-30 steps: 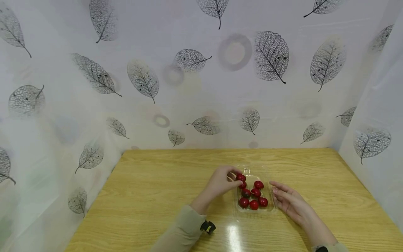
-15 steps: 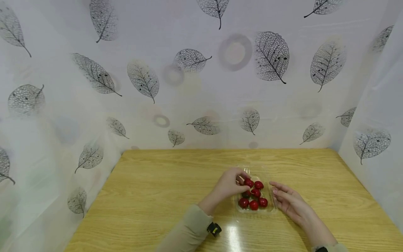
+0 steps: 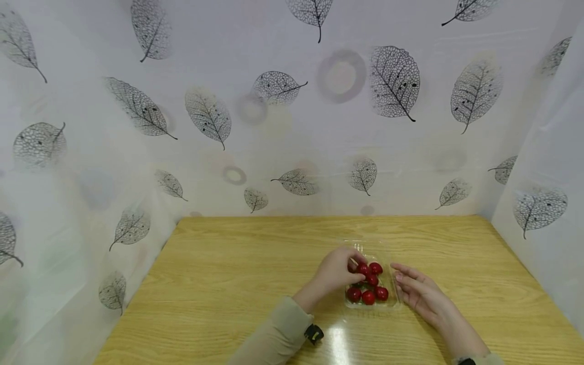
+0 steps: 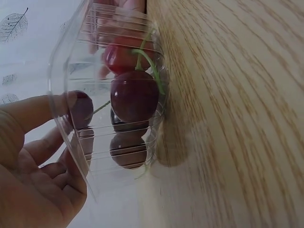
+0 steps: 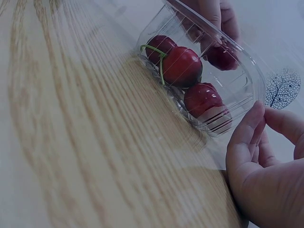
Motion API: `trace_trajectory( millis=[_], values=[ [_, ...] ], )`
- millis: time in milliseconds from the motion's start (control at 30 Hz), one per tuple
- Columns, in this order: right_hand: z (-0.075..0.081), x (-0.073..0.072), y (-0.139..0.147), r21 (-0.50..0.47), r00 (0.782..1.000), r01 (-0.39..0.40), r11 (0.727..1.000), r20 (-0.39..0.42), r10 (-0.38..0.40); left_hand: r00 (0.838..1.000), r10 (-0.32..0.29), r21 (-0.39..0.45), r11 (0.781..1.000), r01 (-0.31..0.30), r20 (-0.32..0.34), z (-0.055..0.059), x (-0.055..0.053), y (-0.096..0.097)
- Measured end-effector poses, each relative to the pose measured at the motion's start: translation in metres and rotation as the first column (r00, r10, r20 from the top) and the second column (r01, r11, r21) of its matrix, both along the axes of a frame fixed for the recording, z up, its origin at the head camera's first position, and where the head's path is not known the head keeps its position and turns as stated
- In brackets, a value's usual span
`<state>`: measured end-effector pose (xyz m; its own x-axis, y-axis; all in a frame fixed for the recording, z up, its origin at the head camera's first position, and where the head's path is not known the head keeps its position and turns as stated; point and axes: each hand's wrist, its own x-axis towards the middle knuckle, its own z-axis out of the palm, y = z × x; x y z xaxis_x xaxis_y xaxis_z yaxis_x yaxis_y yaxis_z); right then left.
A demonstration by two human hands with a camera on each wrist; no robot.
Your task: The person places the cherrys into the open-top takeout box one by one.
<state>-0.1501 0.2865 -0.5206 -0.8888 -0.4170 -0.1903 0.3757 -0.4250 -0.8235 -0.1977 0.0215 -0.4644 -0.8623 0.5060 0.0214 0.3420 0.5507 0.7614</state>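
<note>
My left hand [image 3: 336,269] pinches a dark red cherry [image 4: 81,110] between thumb and fingers, inside a clear plastic container [image 3: 395,300]. In the right wrist view this pinched cherry [image 5: 222,57] hangs above the others, apart from the container floor. Several red cherries, one of them a bright one [image 3: 368,297], lie in the container, some with green stems [image 4: 153,64]. The left hand hides part of them in the head view. My right hand [image 3: 424,295] is at the container's right side, its thumb and a finger [image 5: 244,128] pinching the rim.
The container stands on a wood-grain table [image 3: 237,284] toward its right half. Behind and at both sides hangs a pale curtain [image 3: 292,137] printed with dark leaves. A black band [image 3: 314,334] is on the left wrist.
The left hand has moved right and slightly toward me, carrying the cherry from the container's far left corner to over its middle. My right hand has stayed in place.
</note>
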Motion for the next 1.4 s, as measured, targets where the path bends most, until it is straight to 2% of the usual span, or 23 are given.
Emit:
trace_trajectory(
  millis=[400,733,1033,1300,1400],
  values=[
    [-0.001,-0.001,0.0,0.029,1.0,0.013,0.999,0.003,-0.013,0.999,0.016,-0.065,0.998,-0.018,-0.031,-0.003,0.001,0.003],
    [-0.002,0.0,0.0,0.022,1.0,0.007,1.0,-0.017,-0.007,1.0,0.016,-0.062,0.998,-0.017,-0.026,-0.003,0.002,0.004],
    [-0.001,0.0,0.0,0.015,1.0,0.002,1.0,-0.013,-0.002,1.0,-0.002,-0.005,1.0,0.002,-0.022,0.0,0.002,0.0],
    [0.001,0.003,0.001,-0.041,1.0,-0.01,0.999,-0.007,0.01,1.0,-0.015,0.053,0.999,0.015,0.009,0.008,0.005,-0.007],
    [0.002,0.003,0.002,-0.049,1.0,-0.016,0.999,-0.006,0.016,1.0,-0.014,0.065,0.998,0.014,0.002,0.01,0.006,-0.011]
  ],
)
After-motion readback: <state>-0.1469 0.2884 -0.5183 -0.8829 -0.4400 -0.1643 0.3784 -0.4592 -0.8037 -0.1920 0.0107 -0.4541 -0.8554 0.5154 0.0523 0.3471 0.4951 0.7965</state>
